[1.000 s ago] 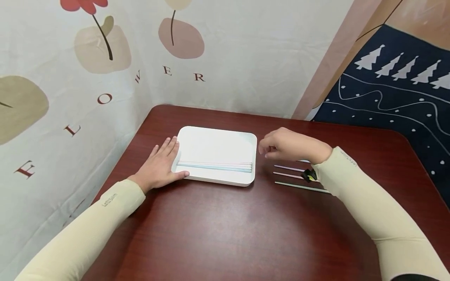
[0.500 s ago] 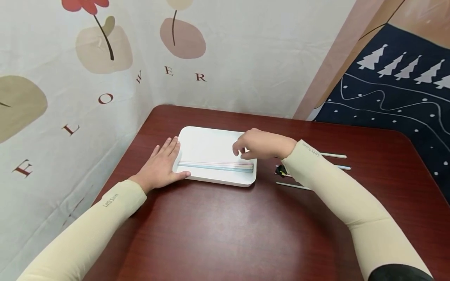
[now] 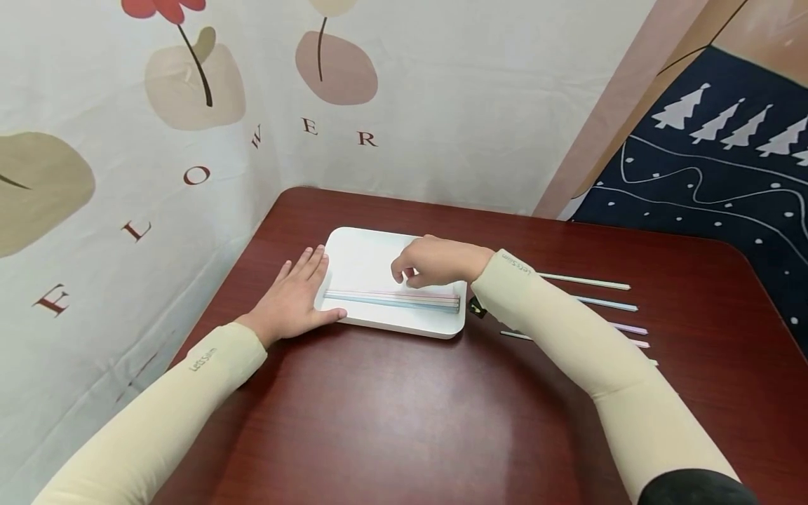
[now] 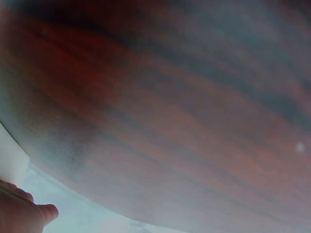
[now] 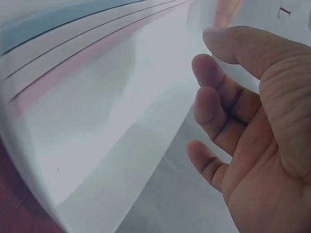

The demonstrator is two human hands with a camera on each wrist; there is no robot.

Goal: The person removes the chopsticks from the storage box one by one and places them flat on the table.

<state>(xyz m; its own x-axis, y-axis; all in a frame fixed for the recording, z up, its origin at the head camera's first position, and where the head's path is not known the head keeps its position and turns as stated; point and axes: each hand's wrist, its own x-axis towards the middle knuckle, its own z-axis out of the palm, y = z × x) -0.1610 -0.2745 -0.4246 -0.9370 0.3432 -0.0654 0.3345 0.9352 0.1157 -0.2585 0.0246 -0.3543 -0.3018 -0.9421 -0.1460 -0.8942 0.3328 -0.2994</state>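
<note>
A white rectangular tray [image 3: 362,256] lies on the table, with several thin pastel straw-like sticks [image 3: 391,300] side by side along its near edge. My left hand [image 3: 287,301] rests on the tray's left rim, fingers extended and thumb over the near corner. Over the right half of the tray is my right hand [image 3: 435,261], its fingers loosely bent. In the right wrist view, the right hand [image 5: 272,111] has nothing between thumb and fingers, and blue, white and pink sticks [image 5: 73,41] lie in the tray beyond. The left wrist view catches only part of the left hand [image 4: 24,211].
Several more pastel sticks, among them a pale green one [image 3: 587,281] and a blue one [image 3: 606,303], lie spaced apart on the reddish-brown table [image 3: 379,407] right of the tray. My right forearm partly covers them. A printed curtain [image 3: 442,105] borders the back and left.
My right hand has moved left from beside the tray to above it, its forearm uncovering the right ends of the sticks on the table. The left hand stays on the rim.
</note>
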